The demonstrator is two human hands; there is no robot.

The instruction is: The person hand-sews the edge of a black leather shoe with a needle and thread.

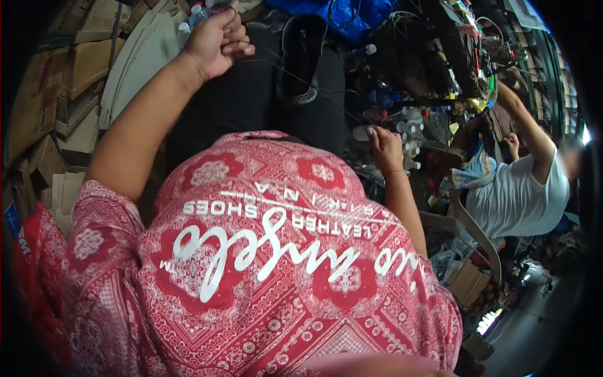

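Note:
A dark shoe point(303, 60) is wedged between my black-trousered thighs, with pale stitching along its near, rounded end. Thin thread point(342, 107) runs out from the shoe to both sides. My left hand point(218, 43) is raised beyond my left thigh, its fingers curled closed, with fine strands trailing from it towards the shoe. To the right of my right thigh, my right hand point(385, 148) pinches the other length of thread between thumb and fingers. Both hands are apart from the shoe. Whether a needle is in either hand is too small to tell.
Flattened cardboard boxes point(88, 69) are stacked at the left, beside a pale curved panel point(141, 60). Several plastic bottles point(411, 135) stand close to my right hand. Blue plastic sheeting point(352, 16) lies ahead. A co-worker in a white shirt point(518, 195) sits at the right near a chair point(471, 229).

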